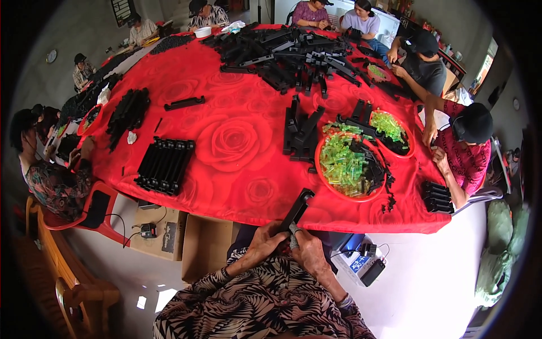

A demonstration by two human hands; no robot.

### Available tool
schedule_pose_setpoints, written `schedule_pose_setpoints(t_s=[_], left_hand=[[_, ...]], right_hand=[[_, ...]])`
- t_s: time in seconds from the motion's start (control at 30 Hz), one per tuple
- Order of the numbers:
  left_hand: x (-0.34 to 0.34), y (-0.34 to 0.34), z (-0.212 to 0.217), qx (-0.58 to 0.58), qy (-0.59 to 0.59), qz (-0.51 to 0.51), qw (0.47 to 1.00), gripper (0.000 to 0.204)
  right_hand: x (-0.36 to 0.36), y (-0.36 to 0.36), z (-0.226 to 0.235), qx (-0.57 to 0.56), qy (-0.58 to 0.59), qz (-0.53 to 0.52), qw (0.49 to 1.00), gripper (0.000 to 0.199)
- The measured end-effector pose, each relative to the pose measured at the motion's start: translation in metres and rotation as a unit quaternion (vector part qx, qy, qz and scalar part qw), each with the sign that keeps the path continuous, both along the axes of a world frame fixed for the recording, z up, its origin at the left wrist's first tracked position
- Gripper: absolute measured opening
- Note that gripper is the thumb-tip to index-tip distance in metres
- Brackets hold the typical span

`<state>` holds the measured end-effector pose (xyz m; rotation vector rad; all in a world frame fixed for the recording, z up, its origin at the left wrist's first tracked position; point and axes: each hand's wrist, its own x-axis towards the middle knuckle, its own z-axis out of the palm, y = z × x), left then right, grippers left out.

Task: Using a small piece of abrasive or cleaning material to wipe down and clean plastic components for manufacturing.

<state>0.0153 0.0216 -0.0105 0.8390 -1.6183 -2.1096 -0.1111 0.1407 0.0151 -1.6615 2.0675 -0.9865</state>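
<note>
Just off the table's near edge, a long black plastic bar (297, 209) is held tilted, its far end pointing up and to the right. My left hand (264, 244) is closed around its lower end. Against the bar's right side, my right hand (310, 251) is closed too, with a grey wrap on one finger; any small piece between its fingers is hidden. An orange basket (323, 179) of clear yellow-green plastic pieces and small black parts stands beyond my right hand. To the left, several similar black bars (165, 165) lie side by side in a row.
A red rose-patterned cloth covers the table (231, 141). Black bars pile up at the far side (282, 51); a second basket (410, 148) stands at right. Co-workers sit around the table, one close on the right (471, 144). Below are a cardboard box (206, 248) and a red chair (107, 198).
</note>
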Motion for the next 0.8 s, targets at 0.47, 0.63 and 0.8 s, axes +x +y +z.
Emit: schedule_pose_setpoints(t_s=[0.47,0.63,0.8], left_hand=[[0.013,-0.013,0.017,-0.271,-0.124,-0.051,0.953,0.027],[0.015,-0.014,0.025,-0.356,-0.067,-0.094,0.927,0.027],[0.017,-0.028,0.034,-0.493,-0.009,-0.131,0.860,0.025]], right_hand=[[0.001,-0.002,0.027,-0.204,0.119,-0.065,0.969,0.044],[0.000,-0.005,0.053,-0.150,0.193,-0.017,0.969,0.051],[-0.008,0.003,0.046,-0.037,0.164,0.080,0.983,0.066]])
